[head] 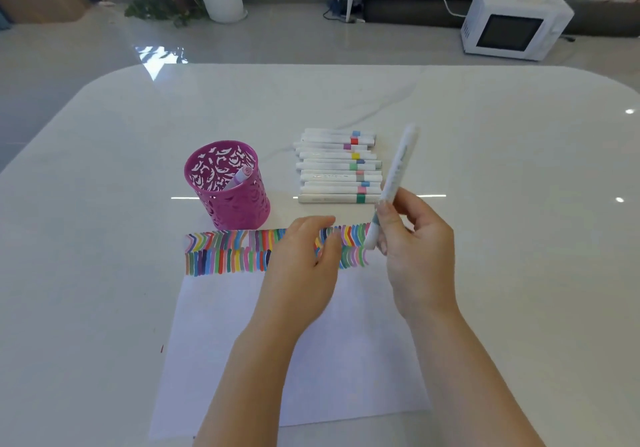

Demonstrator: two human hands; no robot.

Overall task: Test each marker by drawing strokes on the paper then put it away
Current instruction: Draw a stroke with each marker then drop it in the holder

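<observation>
Head view. A glossy white table (502,169) with rounded corners carries a white rectangular sheet of paper (311,360) at its near middle. Two rows of short multicoloured strokes (228,252) run along the far edge of the paper. The left hand (304,256) rests on the paper over the middle of the strokes; its grip is slack, with the fingers loosely bent and closed on nothing that shows. The right hand (419,249) has its grip closed on a white marker (396,172), pinched near the lower end between thumb and fingers. The marker is tilted, its upper end pointing far and right and its lower end beside the right end of the strokes; whether it touches the paper cannot be told, as the barrel is blurred. Just beyond the paper's far left corner stands a magenta perforated cup (232,200) holding one pink-capped marker (240,177). To its right, white loose markers (337,166) with coloured bands lie side by side. Beyond the table, a white microwave (512,23) sits on the floor.
</observation>
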